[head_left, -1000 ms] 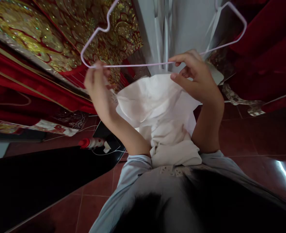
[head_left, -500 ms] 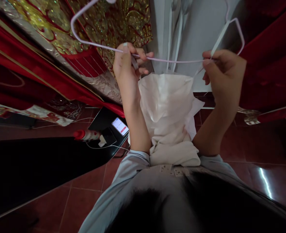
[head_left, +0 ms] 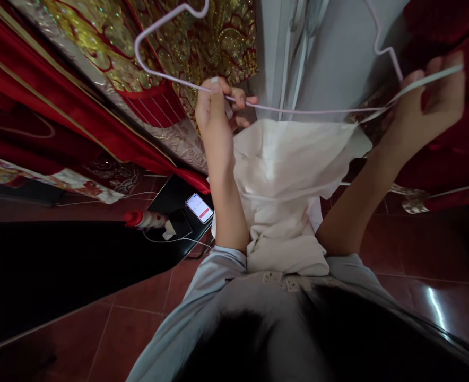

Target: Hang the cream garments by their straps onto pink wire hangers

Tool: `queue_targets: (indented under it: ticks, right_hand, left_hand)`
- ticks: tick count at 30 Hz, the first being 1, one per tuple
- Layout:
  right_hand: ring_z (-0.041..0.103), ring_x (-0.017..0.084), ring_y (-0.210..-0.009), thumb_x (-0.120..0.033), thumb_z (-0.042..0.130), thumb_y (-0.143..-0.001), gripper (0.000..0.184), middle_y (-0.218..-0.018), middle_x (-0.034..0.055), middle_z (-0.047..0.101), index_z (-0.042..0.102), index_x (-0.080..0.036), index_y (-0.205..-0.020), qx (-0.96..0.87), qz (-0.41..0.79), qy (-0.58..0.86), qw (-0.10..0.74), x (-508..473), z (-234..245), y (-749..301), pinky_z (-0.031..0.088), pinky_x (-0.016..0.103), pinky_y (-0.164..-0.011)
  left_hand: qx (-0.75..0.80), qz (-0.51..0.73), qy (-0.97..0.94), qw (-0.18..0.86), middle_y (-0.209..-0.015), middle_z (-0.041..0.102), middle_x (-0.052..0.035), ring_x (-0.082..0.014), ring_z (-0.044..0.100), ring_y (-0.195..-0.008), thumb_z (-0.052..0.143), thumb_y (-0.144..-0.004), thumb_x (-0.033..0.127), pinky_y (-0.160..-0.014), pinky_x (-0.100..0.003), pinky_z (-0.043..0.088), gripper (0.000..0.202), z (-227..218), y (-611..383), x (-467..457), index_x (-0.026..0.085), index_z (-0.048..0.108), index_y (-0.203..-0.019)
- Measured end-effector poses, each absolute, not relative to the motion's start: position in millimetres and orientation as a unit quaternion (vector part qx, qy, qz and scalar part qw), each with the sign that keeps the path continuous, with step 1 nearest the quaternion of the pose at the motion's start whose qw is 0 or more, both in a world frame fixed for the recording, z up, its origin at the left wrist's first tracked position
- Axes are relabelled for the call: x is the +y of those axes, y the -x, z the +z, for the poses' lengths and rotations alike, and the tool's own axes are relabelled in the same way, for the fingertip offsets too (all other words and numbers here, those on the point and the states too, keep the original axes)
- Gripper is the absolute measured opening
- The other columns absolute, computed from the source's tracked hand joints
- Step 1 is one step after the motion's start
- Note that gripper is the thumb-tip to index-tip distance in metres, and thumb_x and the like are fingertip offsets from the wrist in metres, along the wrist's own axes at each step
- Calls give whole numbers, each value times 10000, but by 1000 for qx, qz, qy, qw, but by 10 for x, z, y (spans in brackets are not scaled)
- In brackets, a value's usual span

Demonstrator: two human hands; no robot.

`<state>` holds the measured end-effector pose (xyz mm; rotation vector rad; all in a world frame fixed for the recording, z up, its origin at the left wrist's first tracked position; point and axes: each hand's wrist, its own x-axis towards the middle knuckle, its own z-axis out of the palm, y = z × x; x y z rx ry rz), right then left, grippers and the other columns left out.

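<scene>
My left hand (head_left: 217, 114) is closed round the bottom bar of a pale pink wire hanger (head_left: 306, 112), with a white strap partly visible between its fingers. At the hanger's right end, my right hand (head_left: 425, 114) is raised and somewhat blurred, holding a thin white strap (head_left: 433, 79) pulled taut. That strap runs down to the upper right corner of a thin off-white garment (head_left: 294, 154), which hangs below the bar between my forearms. Its lower part lies bunched against my body. The hanger's hook is out of view.
Red and gold sequined clothes (head_left: 226, 42) hang on the left, and dark red fabric (head_left: 441, 154) on the right. A lit phone (head_left: 199, 207), a red-capped bottle (head_left: 145, 219) and a white cable (head_left: 171, 242) are on a black table (head_left: 99, 276). Red tiles (head_left: 139, 323) cover the floor.
My right hand has moved outward to the right, drawing the strap and the garment's upper right corner with it. The hanger has shifted slightly to the right in view, still in my left hand.
</scene>
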<state>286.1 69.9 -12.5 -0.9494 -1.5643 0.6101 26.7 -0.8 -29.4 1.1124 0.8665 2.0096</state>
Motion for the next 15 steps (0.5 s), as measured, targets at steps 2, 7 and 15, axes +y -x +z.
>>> queue_targets:
  ticks: [2, 7, 15]
  right_hand:
    - [770, 247, -955, -516, 775, -983, 391, -1180, 36, 769, 747, -375, -1347, -666, 249, 414, 569, 640, -194, -2825, 565, 335, -621]
    - [585, 149, -664, -410, 806, -946, 192, -942, 25, 769, 851, -298, -1095, -667, 231, 419, 571, 407, -394, -2634, 426, 322, -613]
    - [405, 106, -557, -254, 751, -837, 62, -787, -4, 720, 807, -261, -810, -640, 244, 387, 618, 315, -422, -2490, 276, 301, -551]
  left_hand:
    - [342, 766, -420, 348, -777, 578, -48, -285, 742, -875, 601, -1051, 392, -517, -292, 441, 202, -283, -294, -31, 309, 527, -883]
    - [363, 741, -421, 377, -954, 682, -61, -350, 735, -1161, 685, -1011, 475, -605, -344, 492, 199, -327, -325, -31, 321, 585, -934]
    - [377, 819, -389, 190, -1234, 790, 43, -334, 462, -1574, 602, -933, 178, -822, -414, 564, 286, -574, 464, -74, 371, 699, -1121]
